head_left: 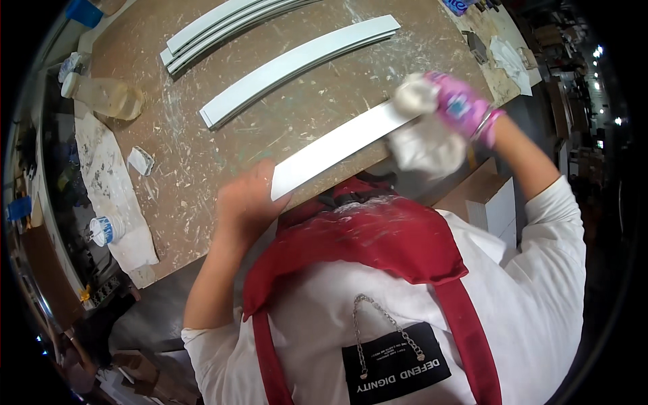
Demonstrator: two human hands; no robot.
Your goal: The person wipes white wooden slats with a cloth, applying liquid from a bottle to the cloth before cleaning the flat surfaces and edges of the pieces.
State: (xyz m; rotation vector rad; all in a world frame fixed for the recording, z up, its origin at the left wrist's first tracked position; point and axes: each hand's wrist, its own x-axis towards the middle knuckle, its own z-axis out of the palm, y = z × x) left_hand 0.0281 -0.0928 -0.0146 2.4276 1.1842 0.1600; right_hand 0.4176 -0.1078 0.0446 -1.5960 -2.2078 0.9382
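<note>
White strip (341, 147) at the desk's (182, 196) near edge
Left grip (248, 199) holds its left end, right grip (461, 106) a blurred white cloth (414, 96); black patch (391, 345) bears white lettering.

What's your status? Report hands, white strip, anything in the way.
Left hand gripping white strip, left end. Pink-gloved right hand, motion-blurred, holding white cloth at strip's right end. Other white strips lie beyond, apart from it.

The strip (341, 147) is white, apron (358, 239) red, glove (460, 104) pink-patterned.
</note>
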